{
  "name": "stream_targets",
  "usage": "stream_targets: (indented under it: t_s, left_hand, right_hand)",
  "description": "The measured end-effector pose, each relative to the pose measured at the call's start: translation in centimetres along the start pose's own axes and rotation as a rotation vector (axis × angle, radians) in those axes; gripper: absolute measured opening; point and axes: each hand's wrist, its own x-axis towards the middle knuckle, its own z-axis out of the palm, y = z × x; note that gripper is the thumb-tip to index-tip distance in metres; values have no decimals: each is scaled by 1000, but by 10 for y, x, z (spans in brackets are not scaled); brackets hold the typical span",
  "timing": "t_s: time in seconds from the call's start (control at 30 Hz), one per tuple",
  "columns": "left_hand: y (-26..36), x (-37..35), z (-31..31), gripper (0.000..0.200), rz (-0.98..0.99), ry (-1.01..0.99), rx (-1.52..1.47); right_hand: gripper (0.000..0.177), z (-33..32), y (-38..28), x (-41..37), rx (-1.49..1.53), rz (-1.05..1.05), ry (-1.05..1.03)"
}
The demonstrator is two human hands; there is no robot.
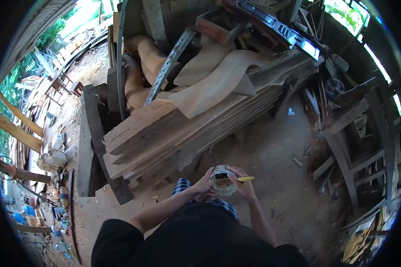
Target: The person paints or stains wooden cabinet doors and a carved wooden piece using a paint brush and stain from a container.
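We have a round tub [227, 191] in front of the body, just above the checked shorts [181, 184]; our left hand [203, 185] wraps its left side and our right hand [244, 186] curls round the opposite wall, so the grip is closed on it from both flanks. Held this way, the tub seems steadied against tipping, its open mouth turned up where we can look in; what lies inside is too small and dim to name.

A yellow handle [246, 179] juts out past the right hand — apparently tucked among the fingers, which would let that hand carry it while bracing the tub; whether it ends in a brush or something else, we cannot tell.

Ahead of us, and apart from both hands, thick planks [140, 124] are piled broad face on broad face, a sensible way to make a stable stack; an S-curved wooden piece [214, 86] lies on top, probably because so bent a shape would not nest between flat boards. A perforated metal strut [170, 66] stands at a slant behind the pile's near edge; to the right, slatted wooden frames [354, 167] stand gathered at the side — perhaps to leave the dirt floor [272, 147] passable.
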Motion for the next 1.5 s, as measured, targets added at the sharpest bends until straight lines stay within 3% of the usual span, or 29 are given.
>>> stream_targets:
  t_s: [0.1, 0.17, 0.27, 0.33, 0.43, 0.57, 0.67, 0.73, 0.8, 0.87, 0.93, 1.0, 1.07, 1.13, 1.33, 1.43, 1.5]
  left_hand:
    - [16, 26, 12, 80, 74, -111, 216]
    - [46, 21, 23, 99, -23, -32, 398]
    - [55, 60, 35, 103, 43, -95, 221]
    - [64, 100, 47, 104, 48, -133, 243]
    - [95, 159, 74, 95, -80, -368, 24]
    - [154, 218, 131, 91, -204, -475, 120]
    - [179, 277, 157, 92, -184, -586, 120]
    - [200, 304, 178, 92, -210, -538, 190]
    - [196, 361, 182, 89, -311, -682, 53]
    - [241, 344, 201, 87, -254, -664, 72]
    - [279, 338, 216, 84, -176, -681, 126]
    - [294, 349, 218, 79, -203, -611, 160]
    - [291, 380, 215, 75, -146, -551, 280]
    - [311, 388, 227, 74, -88, -672, 213]
    - [325, 468, 266, 68, -154, -484, 31]
    - [350, 496, 313, 72, -215, -624, -240]
    - [358, 511, 342, 73, -99, -457, -233]
  right_hand:
    - [36, -20, 42, 2, 107, 105, 115]
    - [40, -34, 33, 8, 239, 262, 196]
    - [42, -54, 48, 15, 426, 415, 210]
    - [44, -75, 59, 23, 405, 352, 290]
    - [45, -115, 63, 44, 512, 367, 381]
    - [41, -187, 84, 73, 388, 353, 511]
    - [37, -243, 71, 106, 386, 380, 562]
    - [35, -272, 77, 119, 246, 266, 519]
    - [37, -293, 39, 137, 192, 376, 536]
    - [40, -311, 46, 151, 150, 231, 577]
    - [42, -324, 30, 161, 222, 244, 607]
    - [42, -340, 28, 172, 299, 354, 574]
    - [40, -352, 54, 186, 291, 321, 541]
    - [37, -374, 60, 205, 11, 172, 411]
    - [35, -472, 78, 283, -15, 179, 182]
    - [34, -538, 82, 325, -184, 154, 100]
    - [34, -580, 86, 349, -243, 130, 35]
